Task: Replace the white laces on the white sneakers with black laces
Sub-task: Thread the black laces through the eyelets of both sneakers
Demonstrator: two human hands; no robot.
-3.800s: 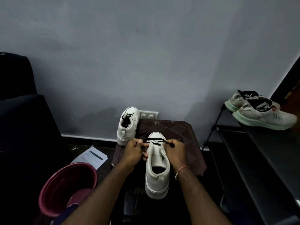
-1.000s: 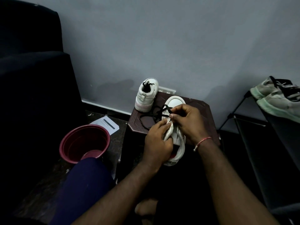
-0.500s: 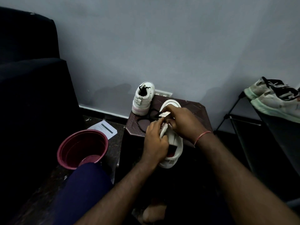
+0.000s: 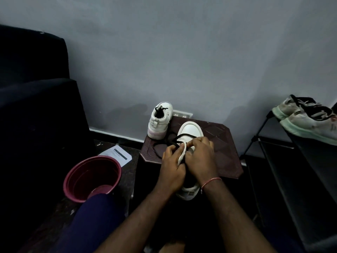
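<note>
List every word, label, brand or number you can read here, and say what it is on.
Sheet of paper: print under a dark bar, too small and blurred to read.
Worn sneakers at the right: reddish side marks, not legible.
On the near sneaker and the far sneaker: no lettering visible.
Nothing here can be quoted.

There are 2 white sneakers (image 4: 160,123) (image 4: 191,130), 2 other shoes (image 4: 289,108) (image 4: 310,126), 1 bucket (image 4: 82,179), 1 paper (image 4: 116,153).

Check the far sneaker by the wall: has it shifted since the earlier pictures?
No. The far sneaker still stands at the back left corner of the table, just left of the wall socket.
</note>
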